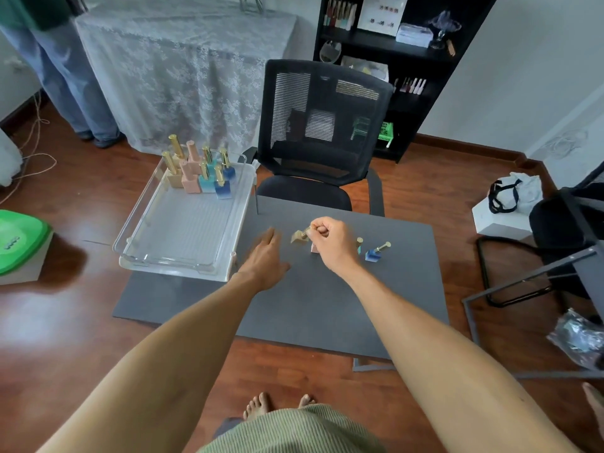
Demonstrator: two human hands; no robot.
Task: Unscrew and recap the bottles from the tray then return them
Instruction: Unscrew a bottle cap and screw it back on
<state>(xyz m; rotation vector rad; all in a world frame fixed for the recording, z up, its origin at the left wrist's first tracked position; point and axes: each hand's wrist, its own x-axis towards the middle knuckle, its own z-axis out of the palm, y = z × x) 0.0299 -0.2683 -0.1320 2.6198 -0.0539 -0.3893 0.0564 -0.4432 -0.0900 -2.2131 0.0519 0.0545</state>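
Right of the tray [183, 223], right hand [330, 243] grips a gold bottle [299, 237] by its cap, left hand [266, 256] flat and empty; next, steady the base and unscrew.

Eight capped bottles [196, 170] are standing clustered at the far end of the clear tray [183, 230]. A gold bottle [299, 237] is tilting right of it, with pink [314, 248], teal [359, 246] and blue [374, 254] bottles sitting farther right on the worktop [327, 305].
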